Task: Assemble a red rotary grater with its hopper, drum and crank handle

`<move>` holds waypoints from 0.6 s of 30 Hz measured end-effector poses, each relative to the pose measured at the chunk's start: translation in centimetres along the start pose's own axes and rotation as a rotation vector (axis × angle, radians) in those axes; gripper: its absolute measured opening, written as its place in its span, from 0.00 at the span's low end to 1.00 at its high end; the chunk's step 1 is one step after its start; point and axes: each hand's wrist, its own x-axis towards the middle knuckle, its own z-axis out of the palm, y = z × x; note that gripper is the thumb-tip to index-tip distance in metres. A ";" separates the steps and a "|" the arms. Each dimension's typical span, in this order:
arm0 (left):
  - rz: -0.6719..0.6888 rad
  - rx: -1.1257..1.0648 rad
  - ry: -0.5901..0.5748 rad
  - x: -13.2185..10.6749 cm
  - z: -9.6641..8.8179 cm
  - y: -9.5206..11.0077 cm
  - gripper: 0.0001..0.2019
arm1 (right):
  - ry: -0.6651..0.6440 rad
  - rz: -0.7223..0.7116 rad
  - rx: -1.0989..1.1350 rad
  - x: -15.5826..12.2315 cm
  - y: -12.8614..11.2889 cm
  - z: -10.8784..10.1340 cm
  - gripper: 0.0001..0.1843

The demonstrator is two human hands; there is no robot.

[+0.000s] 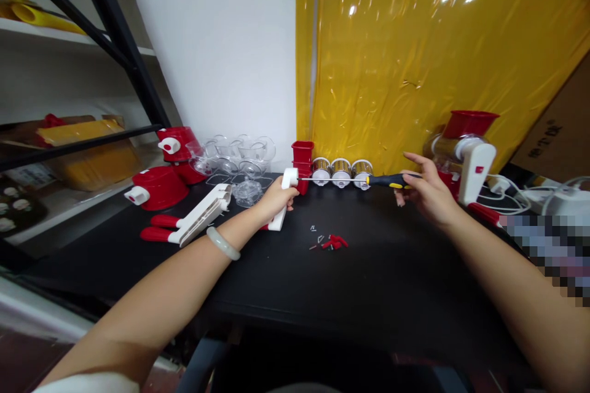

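Observation:
My left hand [273, 201] is closed around a white crank handle [289, 178], its round end pointing up and a red grip partly hidden below. My right hand [432, 195] pinches the end of a screwdriver [385, 180] with a dark blue and yellow handle, some fingers spread. The long thin shaft runs level to the left, and its tip meets the round end of the crank handle. Below on the black table [369, 301] lie small red parts [335, 242] and several tiny metal screws [319, 238]. Two more crank handles [203, 216] rest left of my left arm.
Red grater housings [159, 189] stand at the left, beside clear plastic parts [242, 156]. Red hoppers [302, 156] and metal grater drums [341, 172] line the back. An assembled grater [477, 163] and white cables [511, 199] sit at the right. A black-framed shelf [110, 31] borders the left.

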 end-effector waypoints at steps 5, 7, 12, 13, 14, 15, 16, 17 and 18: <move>-0.007 0.005 -0.014 0.3 -0.1 -0.5 0.13 | 0.014 0.027 -0.008 0.1 0.6 -0.1 0.32; -0.006 0.010 -0.009 0.5 -0.2 -0.6 0.14 | 0.028 0.029 -0.027 0.2 0.9 0.0 0.30; -0.002 0.012 -0.007 0.5 0.1 -0.6 0.15 | 0.081 0.029 -0.070 0.3 1.2 0.1 0.27; -0.003 0.012 -0.009 0.5 0.2 -0.6 0.15 | 0.087 0.021 -0.083 0.3 1.3 0.1 0.27; -0.005 0.011 -0.010 0.4 0.3 -0.6 0.15 | 0.093 0.010 -0.096 0.3 1.4 0.1 0.26; -0.007 0.010 -0.010 0.4 0.4 -0.5 0.15 | 0.101 -0.002 -0.108 0.3 1.5 0.1 0.26; -0.007 0.009 -0.010 0.3 0.5 -0.5 0.15 | 0.107 -0.010 -0.117 0.3 1.7 0.1 0.25; -0.007 0.009 -0.010 0.2 0.5 -0.4 0.15 | 0.112 -0.008 -0.118 0.4 1.8 0.0 0.25; -0.006 0.008 -0.011 0.1 0.6 -0.4 0.16 | 0.114 0.005 -0.108 0.5 2.0 0.0 0.25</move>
